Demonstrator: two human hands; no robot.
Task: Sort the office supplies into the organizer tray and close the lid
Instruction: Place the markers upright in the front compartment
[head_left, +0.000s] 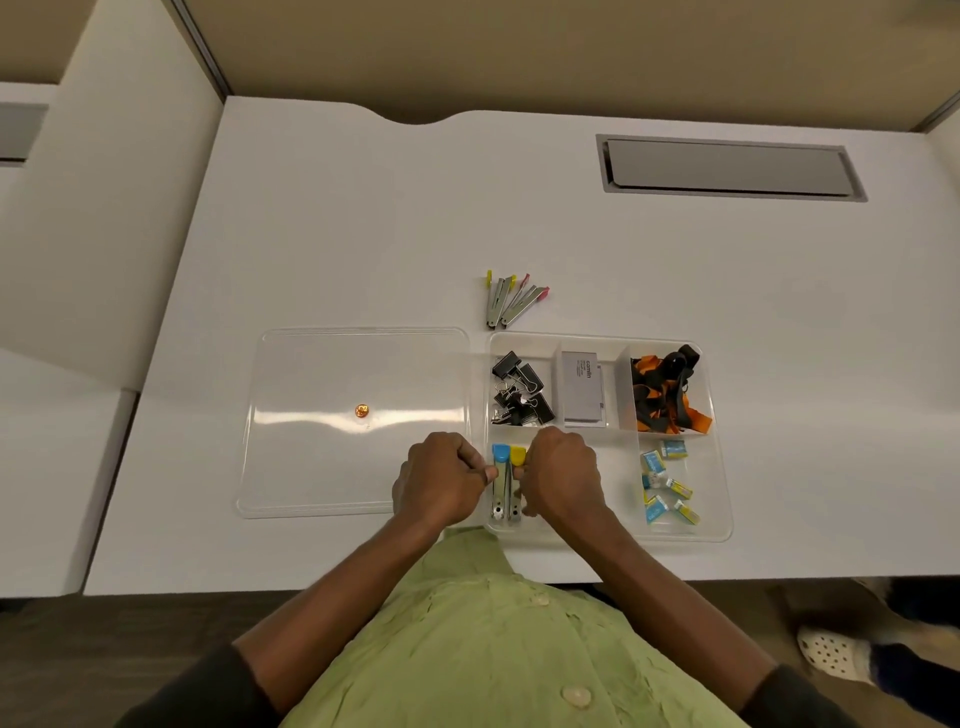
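done: clips (521, 391), box (584, 387), lanyards (666, 392), staple packs (666, 480) already in tray (724, 519)
now: left hand (441, 480), right hand (563, 475) pinching two staplers (506, 483) into place
left: staplers on desk (511, 300), then lid (358, 421)

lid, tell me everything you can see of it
The lid is a clear, glossy plastic sheet with rounded corners, a raised rim and a small orange knob at its middle. It lies flat on the white desk, off the tray and close beside its left edge. The left hand covers its near right corner; whether it touches cannot be told.
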